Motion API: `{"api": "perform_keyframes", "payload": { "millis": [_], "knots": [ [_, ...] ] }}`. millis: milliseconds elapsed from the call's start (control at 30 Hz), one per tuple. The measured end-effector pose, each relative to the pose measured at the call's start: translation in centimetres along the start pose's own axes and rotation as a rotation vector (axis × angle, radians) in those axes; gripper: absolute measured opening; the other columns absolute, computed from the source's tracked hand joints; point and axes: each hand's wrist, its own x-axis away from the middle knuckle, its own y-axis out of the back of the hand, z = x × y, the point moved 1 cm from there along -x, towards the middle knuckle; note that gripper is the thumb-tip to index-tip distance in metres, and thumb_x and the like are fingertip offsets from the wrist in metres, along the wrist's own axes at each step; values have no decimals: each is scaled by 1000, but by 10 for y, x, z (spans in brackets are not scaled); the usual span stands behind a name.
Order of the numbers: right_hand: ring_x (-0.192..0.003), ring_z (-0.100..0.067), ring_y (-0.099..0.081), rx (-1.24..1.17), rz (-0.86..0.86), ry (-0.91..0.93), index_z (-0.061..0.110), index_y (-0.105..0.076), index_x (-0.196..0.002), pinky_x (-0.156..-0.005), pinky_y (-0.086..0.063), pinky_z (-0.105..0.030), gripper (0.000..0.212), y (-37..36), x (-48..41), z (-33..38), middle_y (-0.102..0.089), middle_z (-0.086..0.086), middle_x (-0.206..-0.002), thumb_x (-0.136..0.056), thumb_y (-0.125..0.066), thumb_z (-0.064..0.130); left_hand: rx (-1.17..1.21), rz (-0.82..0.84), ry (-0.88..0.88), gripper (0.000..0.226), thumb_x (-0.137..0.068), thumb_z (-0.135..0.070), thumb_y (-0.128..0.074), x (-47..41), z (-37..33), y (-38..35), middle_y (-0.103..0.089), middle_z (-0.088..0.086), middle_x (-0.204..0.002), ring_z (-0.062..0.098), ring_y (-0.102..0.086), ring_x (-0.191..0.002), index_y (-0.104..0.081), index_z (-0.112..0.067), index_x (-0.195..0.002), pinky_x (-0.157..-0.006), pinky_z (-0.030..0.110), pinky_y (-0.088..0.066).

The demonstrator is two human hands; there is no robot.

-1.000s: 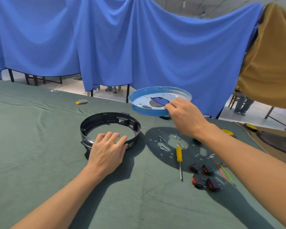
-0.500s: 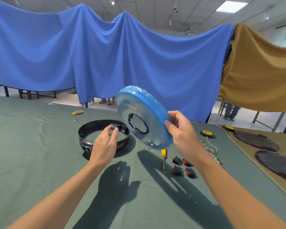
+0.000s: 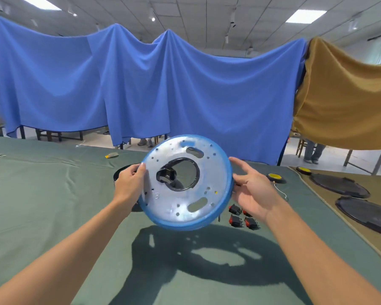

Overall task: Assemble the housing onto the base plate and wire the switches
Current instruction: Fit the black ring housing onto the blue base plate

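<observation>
The left hand (image 3: 129, 183) has left the housing (image 3: 120, 170), which lies behind the raised, tilted base plate (image 3: 174, 201), and now grips the plate. The right hand (image 3: 253, 194), fingers loosely spread, steadies its opposite rim, likely to orient it.

The base plate (image 3: 213, 179), a round silvery disc with a blue rim, a large off-centre opening, two slots and many small holes, is held up off the green-covered table and tilted, its flat face toward the person. The left hand (image 3: 130, 183) grips its left edge and the right hand (image 3: 253, 190) rests open-fingered against its right edge. The black ring housing (image 3: 165, 176) lies on the table behind it, mostly hidden, and the black switches (image 3: 235, 220) with red rockers lie clustered below the plate's right side.
</observation>
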Motion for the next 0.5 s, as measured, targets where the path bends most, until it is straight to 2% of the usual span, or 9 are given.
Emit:
{"api": "perform_keyframes", "payload": {
  "millis": [67,133,200,300,367,433,500],
  "knots": [
    [-80,-27,-61,292,11,-70,16,-53,-128,-83,-51,-45,34,6,1,-5,-66,-15,-93,-99,-44,1,-111,-6,74,24,-98,-36,-51,1,6,5,-68,-1,-82,29,-63,-90,-68,-28,-83,-78,36,-48],
    [-78,-26,-61,517,56,-164,14,-52,-128,-81,-53,-43,29,14,3,-11,-65,-15,-90,-100,-49,8,-168,12,176,31,-96,-35,-54,0,14,11,-69,7,-77,31,-65,-86,-69,-20,-73,-72,34,-46],
    [-77,-25,-64,638,110,-253,15,-50,-126,-80,-53,-40,30,23,5,-18,-67,-16,-89,-97,-54,10,-227,53,208,39,-94,-31,-57,0,22,16,-67,7,-63,30,-65,-78,-66,-15,-59,-66,31,-45],
    [-79,-24,-67,750,224,-353,11,-48,-124,-80,-53,-36,33,37,6,-25,-73,-20,-93,-93,-58,9,-359,125,178,52,-92,-32,-57,5,29,22,-62,-1,-49,21,-59,-64,-59,-17,-43,-57,29,-41],
    [-82,-23,-68,857,298,-398,6,-51,-122,-79,-54,-32,29,42,4,-26,-73,-20,-96,-93,-56,9,-423,197,124,50,-94,-34,-56,7,32,24,-68,-3,-58,21,-62,-71,-63,-21,-45,-59,29,-41],
    [-82,-19,-68,974,331,-410,3,-60,-114,-78,-55,-28,24,45,0,-27,-74,-16,-96,-91,-57,6,-497,259,48,32,-95,-34,-57,9,32,25,-72,-3,-80,21,-61,-83,-75,-28,-70,-66,28,-40],
    [-80,-15,-68,1051,314,-387,5,-66,-106,-75,-55,-26,19,45,-5,-28,-76,-10,-93,-89,-57,5,-589,328,-25,25,-96,-35,-57,11,32,21,-70,-3,-90,19,-57,-86,-78,-23,-90,-66,26,-39]
  ]
}}
